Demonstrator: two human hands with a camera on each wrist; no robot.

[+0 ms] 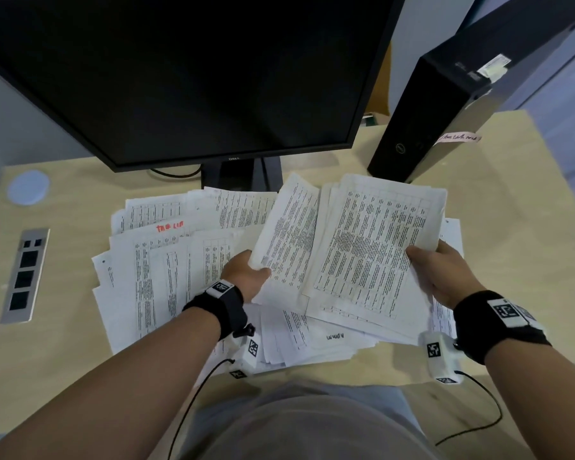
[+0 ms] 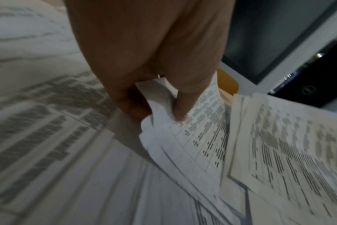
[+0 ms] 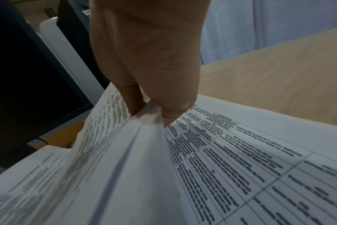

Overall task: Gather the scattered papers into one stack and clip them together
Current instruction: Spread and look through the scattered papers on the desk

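1. At the table's (image 1: 498, 207) far left lie a round pale cable cap (image 1: 28, 187) and a grey socket strip (image 1: 25, 274).
2. A loose spread of printed papers (image 1: 153, 260) covers the middle of the table, overlapping at many angles, below a dark Dell monitor (image 1: 186, 71).
3. The left hand (image 1: 246, 275) pinches the lower corner of a small sheaf of sheets (image 1: 287, 234), thumb on top and fingers (image 2: 180, 112) curled beneath, lifting it off the spread and tilted.
4. Just to the right, touching that sheaf's edge, a thicker bundle of table-printed pages (image 1: 375, 247) is raised above the spread.
5. The right hand (image 1: 445, 270) grips the bundle's right edge, thumb (image 3: 175, 112) pressed on its face and fingers underneath.
6. A black Dell computer tower (image 1: 422, 127) stands at the back right, with a pink note (image 1: 458, 137) stuck to its side.
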